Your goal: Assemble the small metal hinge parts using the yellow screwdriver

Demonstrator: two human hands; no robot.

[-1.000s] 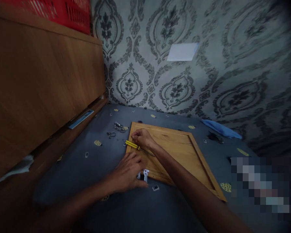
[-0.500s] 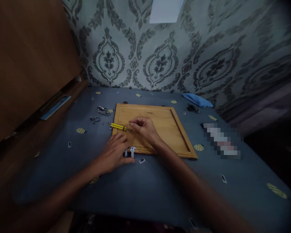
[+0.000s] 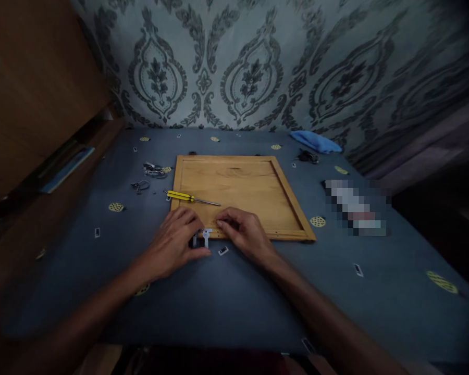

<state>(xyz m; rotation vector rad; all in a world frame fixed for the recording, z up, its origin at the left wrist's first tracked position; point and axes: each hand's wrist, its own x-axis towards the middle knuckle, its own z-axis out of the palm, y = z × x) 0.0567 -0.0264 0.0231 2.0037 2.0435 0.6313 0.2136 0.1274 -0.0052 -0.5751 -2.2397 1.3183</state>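
A wooden panel (image 3: 234,182) with a raised frame lies flat on the table. At its near left edge, a small metal fitting (image 3: 207,237), which looks like a cabinet hinge, sits between the thumb and fingers of my left hand (image 3: 175,234). That hand is curled round the fitting; part of it is hidden by the fingers. Just to the right, my right hand (image 3: 248,232) pinches thumb to fingertips above the panel's near edge, and whatever is in the pinch is too small to make out. A screwdriver (image 3: 182,196) with a yellow handle rests across the panel's left side, untouched.
Several metal fittings (image 3: 154,169) lie left of the panel. At the back right are a blue cloth (image 3: 316,141) and a dark object (image 3: 308,156). A blurred-out item (image 3: 354,208) lies on the right. A brown cabinet (image 3: 35,94) stands at the left, a patterned wall behind.
My right hand has moved down from beside the screwdriver's shaft to the panel's near edge, close to the metal fitting. My left hand stays at the fitting. The head view has tilted down slightly.
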